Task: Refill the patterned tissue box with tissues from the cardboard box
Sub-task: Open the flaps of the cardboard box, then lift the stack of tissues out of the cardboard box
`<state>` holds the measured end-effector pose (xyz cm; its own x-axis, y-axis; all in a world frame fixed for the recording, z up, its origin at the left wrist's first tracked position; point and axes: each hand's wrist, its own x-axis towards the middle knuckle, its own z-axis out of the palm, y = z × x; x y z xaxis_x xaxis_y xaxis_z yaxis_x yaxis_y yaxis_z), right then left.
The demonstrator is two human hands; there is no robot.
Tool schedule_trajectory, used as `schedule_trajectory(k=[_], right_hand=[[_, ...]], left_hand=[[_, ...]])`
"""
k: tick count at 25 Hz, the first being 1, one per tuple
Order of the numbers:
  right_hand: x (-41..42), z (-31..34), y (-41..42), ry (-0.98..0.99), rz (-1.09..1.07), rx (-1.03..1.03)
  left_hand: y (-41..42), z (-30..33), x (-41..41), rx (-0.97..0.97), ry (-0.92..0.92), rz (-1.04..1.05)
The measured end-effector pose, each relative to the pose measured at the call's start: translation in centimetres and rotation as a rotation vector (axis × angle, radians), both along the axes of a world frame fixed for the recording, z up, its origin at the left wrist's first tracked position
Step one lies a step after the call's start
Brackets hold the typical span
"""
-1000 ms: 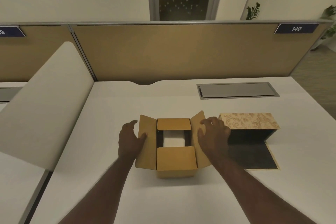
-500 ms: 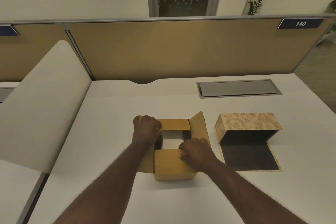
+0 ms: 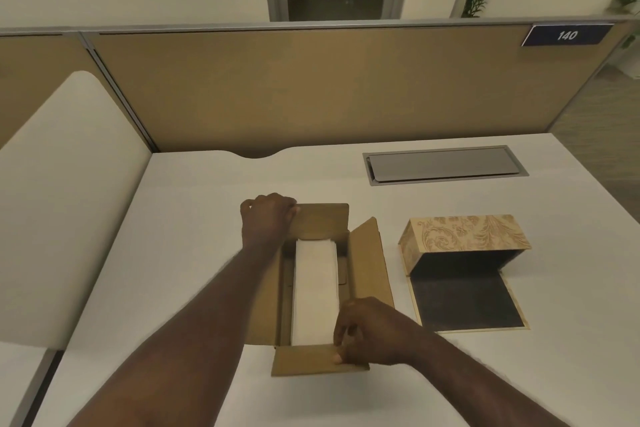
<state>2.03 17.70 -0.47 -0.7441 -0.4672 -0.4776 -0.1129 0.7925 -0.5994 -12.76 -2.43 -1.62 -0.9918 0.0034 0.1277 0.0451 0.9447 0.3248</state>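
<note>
A brown cardboard box (image 3: 370,263) sits in the middle of the white desk with all its flaps folded outward. Inside it lies a white stack of tissues (image 3: 315,291), fully exposed. My left hand (image 3: 268,217) grips the far flap at its left corner. My right hand (image 3: 367,336) pinches the near flap at its right end. The patterned tissue box (image 3: 464,234) rests on its side to the right of the cardboard box, its dark interior facing me and its lid (image 3: 467,302) lying flat on the desk.
A grey cable hatch (image 3: 443,165) is set into the desk at the back right. A tan partition (image 3: 311,90) with a "140" label runs along the far edge. A white curved divider (image 3: 65,191) stands at the left.
Both end flaps of the cardboard box have been folded outward by my hands, uncovering the whole tissue stack. My left hand moved to the far flap, my right toward me.
</note>
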Motion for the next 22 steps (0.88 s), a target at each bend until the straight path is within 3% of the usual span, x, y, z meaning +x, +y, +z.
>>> schedule_trajectory(k=[6,11,18,22], right_hand=[[0.4,-1.4,-0.2,-0.066,0.069,0.097],[0.2,-1.9,-1.0,0.025,0.134,0.172],[0.5,-3.4,-2.2,0.194,0.252,0.270],[0.8,-3.8,-2.4,0.223,0.249,0.249]], left_hand=[[0.6,-0.8,-2.4,0.059,-0.096,0.035],[0.4,-2.3,-3.7,0.050,-0.181,0.028],[0.3,-4.9,-4.9,-0.147,-0.513,-0.026],[0.2,-5.2,-5.3,-0.165,-0.553,-0.039]])
